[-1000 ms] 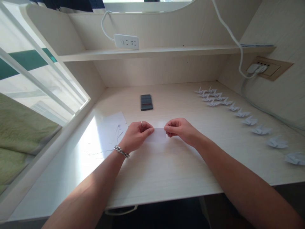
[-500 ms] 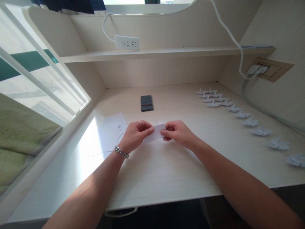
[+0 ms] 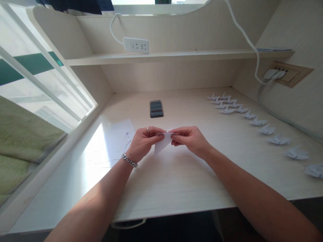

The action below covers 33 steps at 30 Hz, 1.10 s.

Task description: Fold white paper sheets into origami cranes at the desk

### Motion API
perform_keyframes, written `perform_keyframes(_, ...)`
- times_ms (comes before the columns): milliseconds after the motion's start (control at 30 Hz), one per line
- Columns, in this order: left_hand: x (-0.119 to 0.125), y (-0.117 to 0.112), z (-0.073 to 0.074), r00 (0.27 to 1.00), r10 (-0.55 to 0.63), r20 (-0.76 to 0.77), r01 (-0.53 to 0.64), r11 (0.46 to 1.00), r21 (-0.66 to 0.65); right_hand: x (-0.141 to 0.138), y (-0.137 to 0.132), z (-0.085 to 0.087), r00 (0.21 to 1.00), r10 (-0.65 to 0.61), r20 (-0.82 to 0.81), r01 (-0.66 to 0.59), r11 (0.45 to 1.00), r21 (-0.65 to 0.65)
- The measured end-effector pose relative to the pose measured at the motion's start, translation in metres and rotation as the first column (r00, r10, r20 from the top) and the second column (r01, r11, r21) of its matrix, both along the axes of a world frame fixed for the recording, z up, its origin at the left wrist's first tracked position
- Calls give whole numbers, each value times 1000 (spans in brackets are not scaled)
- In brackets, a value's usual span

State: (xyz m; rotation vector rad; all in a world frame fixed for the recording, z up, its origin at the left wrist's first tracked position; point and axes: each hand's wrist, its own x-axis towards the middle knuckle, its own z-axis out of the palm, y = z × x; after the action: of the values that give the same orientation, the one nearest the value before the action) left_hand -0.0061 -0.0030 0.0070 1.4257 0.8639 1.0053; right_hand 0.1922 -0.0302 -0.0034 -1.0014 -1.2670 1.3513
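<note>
A small white sheet of paper hangs between my two hands, over the middle of the desk. Pinching its upper left part is my left hand, with a ring on one finger and a chain bracelet at the wrist. My right hand pinches the upper right part between thumb and fingers. The paper shows a pointed lower corner below my left thumb; its far side is hidden. Left of my left hand lie loose white paper sheets, partly in bright sunlight, with thin strips near them.
A dark phone-like object lies beyond my hands. Several folded paper cranes stand in a line along the right side. Above the desk, a shelf carries a white power strip. A white cable runs to the wall socket.
The paper has turned in my hands, and a pointed corner now hangs down on the left. My fingertips have come closer together at its top edge.
</note>
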Motion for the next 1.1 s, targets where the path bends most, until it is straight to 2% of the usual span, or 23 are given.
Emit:
perform_keyframes(267,0,-1,-1,994,-26,103,30,999,-35,2,-1,0,989,24,-143,-30,999,-35)
perform_keyframes(433,-1,0,-1,999,-42,-32,45,995,89,1,0,0,998,-6,-64,8,1000,27)
perform_keyframes(533,0,-1,1,995,-41,-93,52,992,115,0,-1,0,999,-6,-48,8,1000,28)
perform_keyframes(700,0,-3,2,993,6,-115,11,988,154,0,-2,2,998,-15,-54,14,1000,-9)
perform_keyframes(833,-1,-3,2,991,-9,-134,35,981,193,0,-2,2,997,-31,-76,31,1000,-5)
perform_keyframes(1100,-1,-5,5,987,42,-152,2,961,278,1,-3,4,986,10,-169,-22,998,-67)
